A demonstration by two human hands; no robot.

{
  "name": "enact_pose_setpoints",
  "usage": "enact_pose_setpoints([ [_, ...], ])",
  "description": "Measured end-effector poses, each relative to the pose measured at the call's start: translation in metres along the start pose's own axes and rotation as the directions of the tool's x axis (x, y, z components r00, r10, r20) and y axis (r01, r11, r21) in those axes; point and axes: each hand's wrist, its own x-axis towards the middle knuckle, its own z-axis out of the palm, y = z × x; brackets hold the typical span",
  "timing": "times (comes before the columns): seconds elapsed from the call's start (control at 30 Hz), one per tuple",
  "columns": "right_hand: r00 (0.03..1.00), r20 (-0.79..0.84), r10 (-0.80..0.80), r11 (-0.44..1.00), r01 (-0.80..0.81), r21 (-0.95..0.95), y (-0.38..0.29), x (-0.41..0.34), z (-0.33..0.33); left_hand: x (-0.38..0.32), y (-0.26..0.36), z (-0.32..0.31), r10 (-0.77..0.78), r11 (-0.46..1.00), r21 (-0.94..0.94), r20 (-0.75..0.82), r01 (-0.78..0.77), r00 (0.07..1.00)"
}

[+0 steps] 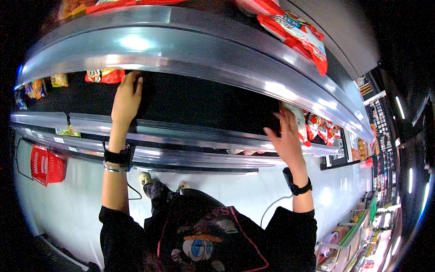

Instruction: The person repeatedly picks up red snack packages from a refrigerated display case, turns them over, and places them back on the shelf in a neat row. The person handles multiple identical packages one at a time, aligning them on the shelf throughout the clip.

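My left hand (127, 97) reaches onto a dark middle shelf (190, 102), back of the hand towards me. Its fingertips are partly lost under the upper shelf's lip, just right of a red snack packet (105, 75); whether they touch it I cannot tell. On the right, my right hand (288, 141) is at the shelf's front edge with thumb and fingers spread. Right behind its fingers stands a red and white packet (299, 120), and more red packets (319, 127) lie further right. Contact there is unclear. Both wrists wear black straps.
The metal lip of the upper shelf (176, 57) curves above both hands. A large red and white bag (299, 37) overhangs it at upper right. Small packets (35, 89) stand far left. A red shopping basket (49, 165) is on the pale floor (81, 190), and cables hang near my arms.
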Motion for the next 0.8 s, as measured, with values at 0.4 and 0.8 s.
enact_pose_setpoints([
  [0.4, 0.985, -0.123, -0.122, 0.952, 0.081, -0.296, 0.085, -0.045, 0.033, -0.002, 0.004, -0.001, -0.036, 0.999, -0.006, 0.002, 0.036, 0.999],
  [0.8, 0.708, -0.665, 0.237, 0.942, -0.001, 0.335, 0.047, -0.032, 0.027, -0.004, 0.006, -0.003, -0.009, 1.0, -0.019, -0.057, 0.008, 0.998],
])
